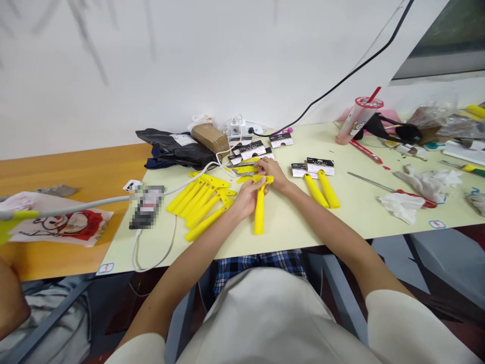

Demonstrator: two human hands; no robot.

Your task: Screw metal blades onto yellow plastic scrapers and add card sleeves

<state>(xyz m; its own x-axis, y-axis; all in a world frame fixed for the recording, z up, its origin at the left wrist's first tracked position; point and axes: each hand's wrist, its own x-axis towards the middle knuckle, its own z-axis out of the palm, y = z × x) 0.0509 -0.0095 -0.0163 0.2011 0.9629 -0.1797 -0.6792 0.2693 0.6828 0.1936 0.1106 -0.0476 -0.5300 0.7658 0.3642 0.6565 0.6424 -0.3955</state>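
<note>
My left hand (pixel 247 198) is closed around the top of a yellow plastic handle (pixel 259 215), whose wider end points away and whose long grip points toward me. Just beyond it, my right hand (pixel 274 173) has its fingers curled by a small heap of yellow-and-metal pieces (pixel 245 170); what the fingertips hold is hidden. A row of similar yellow handles (pixel 197 199) lies fanned out left of my hands. To the right rest two yellow handles (pixel 321 189) with black-and-white cards (pixel 320 166) at their tops. More printed cards (pixel 252 149) are stacked behind the heap.
A black plastic bag (pixel 178 147), a brown box (pixel 209 137) and a power strip (pixel 237 127) line the wall. White cable (pixel 113 201) crosses the left side. A lidded cup (pixel 358 119), a red-handled screwdriver (pixel 413 197) and crumpled tissues (pixel 403 206) lie right. Another person's arm (pixel 11 298) shows left.
</note>
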